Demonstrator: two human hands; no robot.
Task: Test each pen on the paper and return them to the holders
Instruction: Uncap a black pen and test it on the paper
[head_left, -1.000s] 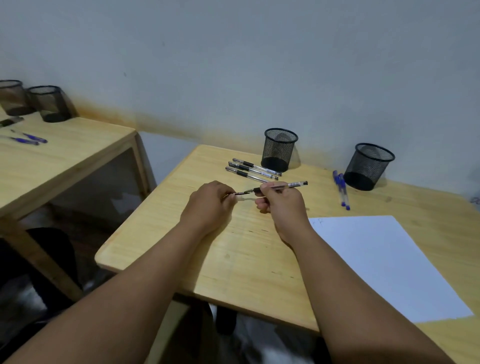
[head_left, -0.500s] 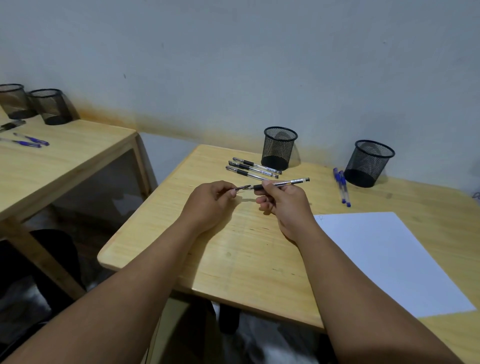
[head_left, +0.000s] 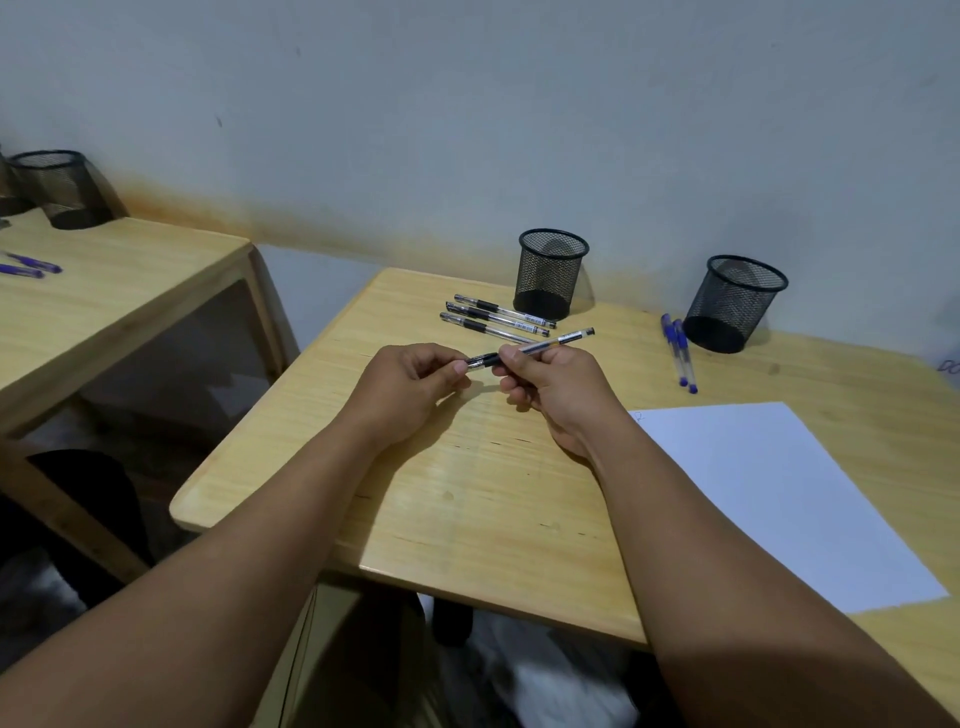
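Note:
My right hand (head_left: 553, 387) grips a black pen (head_left: 556, 341) by its barrel, held level above the wooden table (head_left: 467, 499). My left hand (head_left: 410, 384) pinches the pen's left end, where the cap sits over the tip. Three black pens (head_left: 493, 318) lie side by side just beyond my hands, in front of the left mesh holder (head_left: 549, 273). Two blue pens (head_left: 678, 349) lie beside the right mesh holder (head_left: 732, 304). A white sheet of paper (head_left: 779, 499) lies at the right of the table, with a small mark near its top-left corner.
A second wooden table (head_left: 104, 301) stands to the left with two more mesh holders (head_left: 62, 189) and blue pens (head_left: 31, 266) on it. A gap separates the two tables. The wall runs close behind both holders.
My left hand has closed in on the pen's tip end, and the exposed tip seen earlier is now covered by the cap. The pen stays level between both hands.

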